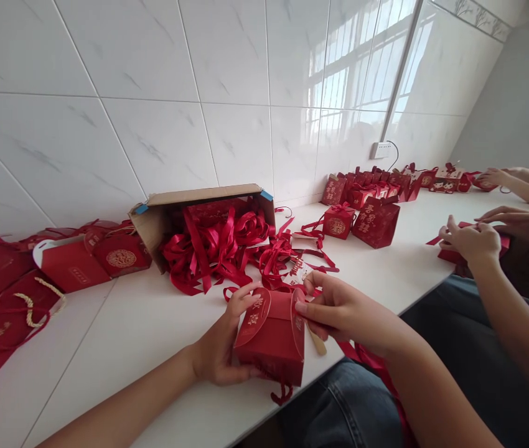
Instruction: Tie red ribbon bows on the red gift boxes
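- A red gift box [269,339] is held between a worker's two hands at the near edge of the white surface [147,354]; no side looks clearly longest.
- The left hand [220,345] cups its left side, while the right hand [339,305] pinches the curved flap at its right; both touch it, neither nearer.
- Just beyond, red ribbons [218,249] spill from a cardboard carton [151,230].
- Farther right, a co-worker's hands [477,241] are on another red box [451,254].
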### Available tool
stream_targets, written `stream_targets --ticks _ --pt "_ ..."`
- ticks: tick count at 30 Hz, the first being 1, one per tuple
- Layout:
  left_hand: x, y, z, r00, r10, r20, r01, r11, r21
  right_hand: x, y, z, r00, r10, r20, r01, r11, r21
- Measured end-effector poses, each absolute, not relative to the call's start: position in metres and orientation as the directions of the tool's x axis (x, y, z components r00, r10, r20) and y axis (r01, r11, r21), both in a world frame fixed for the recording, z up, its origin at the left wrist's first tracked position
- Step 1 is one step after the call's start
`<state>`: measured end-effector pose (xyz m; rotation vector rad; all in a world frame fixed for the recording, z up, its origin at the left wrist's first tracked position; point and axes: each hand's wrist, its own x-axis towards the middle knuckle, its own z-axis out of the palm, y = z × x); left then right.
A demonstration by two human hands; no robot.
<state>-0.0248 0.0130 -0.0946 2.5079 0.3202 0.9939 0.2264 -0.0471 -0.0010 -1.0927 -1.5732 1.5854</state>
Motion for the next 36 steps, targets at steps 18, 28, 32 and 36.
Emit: stream_targets --ticks 18,28,32,36 --pt "0.033 -0.014 0.000 0.479 0.827 0.294 0.453 -0.520 0.724 0.222 -0.045 -0.013 -0.283 0.959 0.024 0.266 0.103 -0.958" --pt "0.016 -0.034 0.017 0.312 0.762 0.567 0.458 -0.644 0.613 0.212 -0.043 0.023 -0.370 0.904 0.216 0.385 0.360 -0.850" --pt "0.009 -0.038 0.025 0.361 0.813 0.457 0.698 -0.560 0.446 0.215 -0.044 0.040 -0.192 0.908 0.372 0.226 0.410 -0.884" --pt "0.007 -0.041 0.031 0.375 0.927 0.026 0.866 -0.360 0.348 0.225 -0.070 0.069 0.099 0.796 0.597 0.001 0.600 -0.800"
